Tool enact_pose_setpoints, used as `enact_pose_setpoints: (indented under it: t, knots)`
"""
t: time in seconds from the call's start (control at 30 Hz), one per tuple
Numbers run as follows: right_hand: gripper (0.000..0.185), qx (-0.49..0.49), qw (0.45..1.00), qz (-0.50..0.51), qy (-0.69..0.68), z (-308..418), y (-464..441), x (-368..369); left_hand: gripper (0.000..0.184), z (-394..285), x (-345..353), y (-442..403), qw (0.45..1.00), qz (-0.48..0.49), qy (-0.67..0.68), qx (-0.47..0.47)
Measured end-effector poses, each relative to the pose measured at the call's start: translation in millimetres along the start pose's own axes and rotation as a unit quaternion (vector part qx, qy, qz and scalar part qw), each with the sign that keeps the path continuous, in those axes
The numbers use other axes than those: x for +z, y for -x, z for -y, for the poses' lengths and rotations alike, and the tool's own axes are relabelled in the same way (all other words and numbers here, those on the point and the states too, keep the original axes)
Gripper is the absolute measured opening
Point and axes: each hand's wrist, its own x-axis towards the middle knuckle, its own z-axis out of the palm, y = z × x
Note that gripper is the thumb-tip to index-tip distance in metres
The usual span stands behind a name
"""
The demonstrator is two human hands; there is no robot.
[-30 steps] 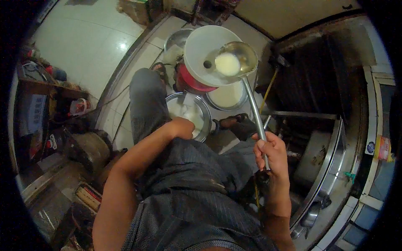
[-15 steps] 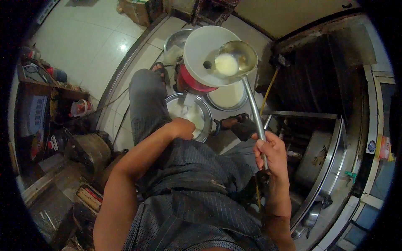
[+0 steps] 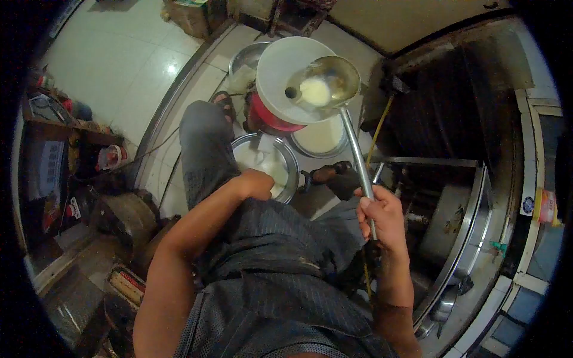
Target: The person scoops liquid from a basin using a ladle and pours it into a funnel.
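Observation:
My right hand is wrapped round the long metal handle of a ladle. The ladle's bowl is over a wide white hopper and holds a pale, creamy liquid. A dark round hole shows beside the liquid. Under the hopper is a red base. My left hand is closed in a fist at the near rim of a metal pot with whitish contents; what its fingers hold, if anything, is hidden. A second basin of pale liquid stands behind the pot, partly under the hopper.
Another metal bowl sits behind the hopper at the left. To my right is a metal-framed stove or stand, with a yellow stick leaning near it. Shelves with containers line the left. A cable crosses the floor tiles.
The pale patch in the ladle looks somewhat smaller, and the ladle's bowl seems more tilted. The whole view has shifted slightly. My left hand stays by the pot.

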Motion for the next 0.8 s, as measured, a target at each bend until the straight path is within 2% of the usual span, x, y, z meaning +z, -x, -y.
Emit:
enact_pose_setpoints:
  t: [0.67,0.8]
  knots:
    - [0.021,-0.016,0.999,-0.013,0.047,-5.8,-9.5,-0.2,0.029,-4.9,-3.5,3.7,1.000,-0.008,0.003,-0.015]
    - [0.025,-0.009,0.994,-0.047,0.095,-10.4,-11.8,3.2,0.029,-4.9,-3.6,3.4,1.000,-0.007,-0.003,-0.014]
